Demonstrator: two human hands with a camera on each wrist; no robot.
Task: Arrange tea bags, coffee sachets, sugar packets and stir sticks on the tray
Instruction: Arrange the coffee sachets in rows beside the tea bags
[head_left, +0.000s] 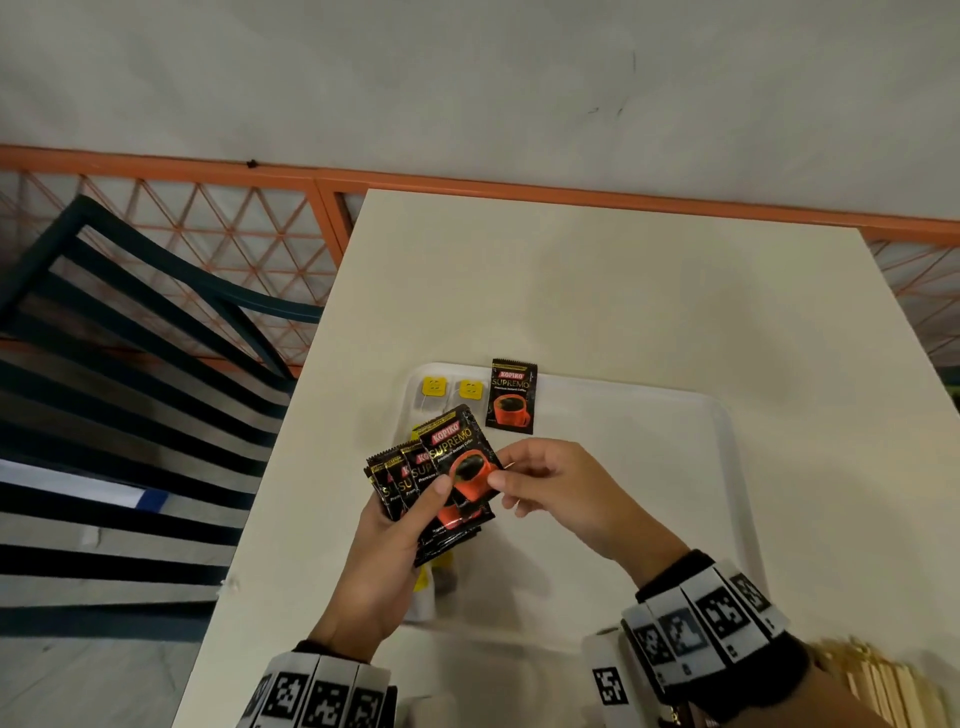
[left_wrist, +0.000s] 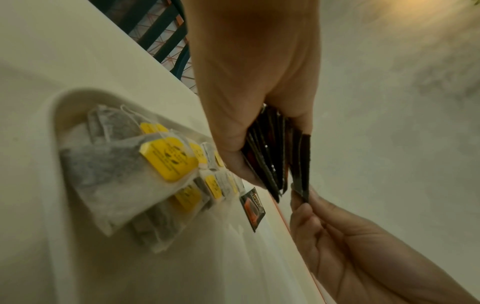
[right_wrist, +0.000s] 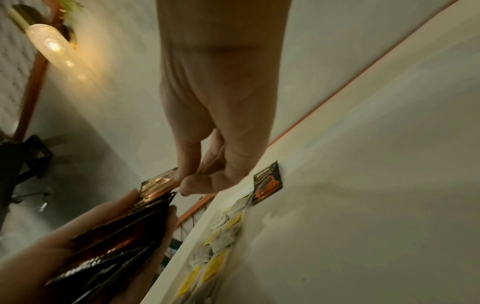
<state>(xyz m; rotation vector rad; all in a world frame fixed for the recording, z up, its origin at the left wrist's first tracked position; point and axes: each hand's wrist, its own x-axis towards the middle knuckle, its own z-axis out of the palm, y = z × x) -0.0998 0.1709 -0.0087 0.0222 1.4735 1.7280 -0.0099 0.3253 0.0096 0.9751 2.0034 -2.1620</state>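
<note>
Holding a fanned stack of Kopiko Supremo coffee sachets (head_left: 415, 488) above the near left part of the white tray (head_left: 727, 467), the left hand (head_left: 379, 561) has its grip clamped on the stack, thumb pressed across the front and fingers curled behind. The right hand (head_left: 561, 493) pinches the lower right corner of the top sachet (head_left: 460, 447) between thumb and forefinger, its other fingers loosely curled; that sachet sits tilted, raised above the rest of the fan. In the left wrist view the stack's black edges show side by side below the palm, with the right hand's fingertips (left_wrist: 301, 203) meeting one sachet's edge.

One single coffee sachet (head_left: 511, 396) lies flat on the tray at its far rim, label up, apart from the hands. Just to its left, a row of tea bags (head_left: 452, 395) with yellow tags runs along the tray's left side toward the person; the nearer ones are partly hidden under the left hand. The left wrist view shows them overlapping one another, strings and tags on top.

The tray rests on a pale bench (head_left: 597, 291). At the bench's near right corner lies a pile of wooden stir sticks (head_left: 878, 675), outside the tray and partly hidden by the right wrist's marker band (head_left: 706, 618). A dark slatted chair (head_left: 130, 364) stands to the left, in front of an orange lattice fence (head_left: 218, 223).
</note>
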